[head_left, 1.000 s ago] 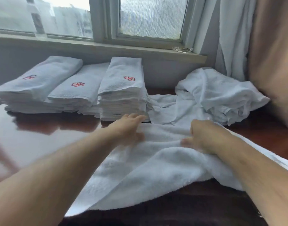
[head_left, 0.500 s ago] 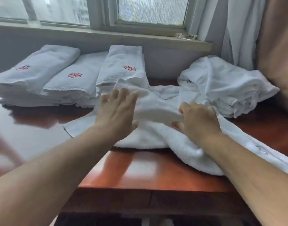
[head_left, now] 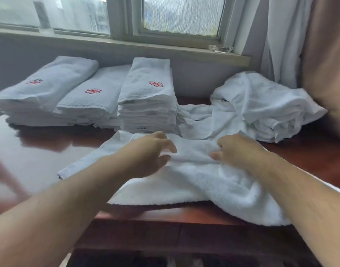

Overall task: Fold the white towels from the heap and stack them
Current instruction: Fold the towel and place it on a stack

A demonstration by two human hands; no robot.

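towel point(head_left: 194, 182) under work: lies spread across the lower centre of the frame on the table point(head_left: 40, 151), its near edge at the table's front edge, its right end sagging toward the lower right. one thin corner points to the left.

left hand point(head_left: 146, 155): centre of frame, fingers bent over a raised ridge of cloth with the thumb under it; reads as a loose pinch, though blurred. right hand point(head_left: 236, 151): just right of it, fingers curled into the same ridge, thumb pressed against the cloth, holding it. hands near each other, not touching.

heap point(head_left: 261, 108): right of centre, crumpled against the curtain point(head_left: 284, 35); one loose towel trails from it toward the middle. three folded stacks along the upper left, each topped by a red emblem: tallest stack point(head_left: 148, 97) just behind the left hand, middle stack point(head_left: 92, 97), far-left stack point(head_left: 45, 81). small glass dish point(head_left: 220, 48) on the window sill.

handling, judged: thick terry, soft and limp, light, no stiffness, so it droops wherever unsupported and holds creases poorly. not fragile. polished table looks slick, so the cloth may slide when dragged. best hold is at corners or along a hemmed edge, hands apart, so the fold line stays straight; a mid-cloth pinch only bunches it. hanging right end may pull the towel off the table.
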